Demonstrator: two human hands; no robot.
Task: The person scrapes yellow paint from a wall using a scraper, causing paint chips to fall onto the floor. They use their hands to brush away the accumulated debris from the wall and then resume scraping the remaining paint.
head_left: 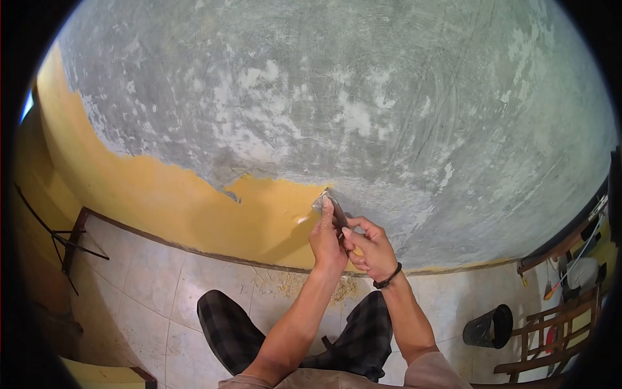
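Observation:
A scraper [339,212] with a dark handle and a metal blade is held against the wall, at the border between yellow paint [253,214] and bare grey plaster [389,129]. My left hand [328,245] is closed on it near the blade, thumb stretched along the metal. Lower and to the right, my right hand [374,251] wraps round the handle and wears a dark wristband. Fingers partly hide the blade. The grey area shows whitish patches, and its edge with the paint is ragged.
Paint flakes [291,285] lie on the tiled floor [146,285] below the hands. A black bucket [481,329] and a wooden slatted frame [551,334] are at the right. Thin black metal legs [59,235] stand at the left.

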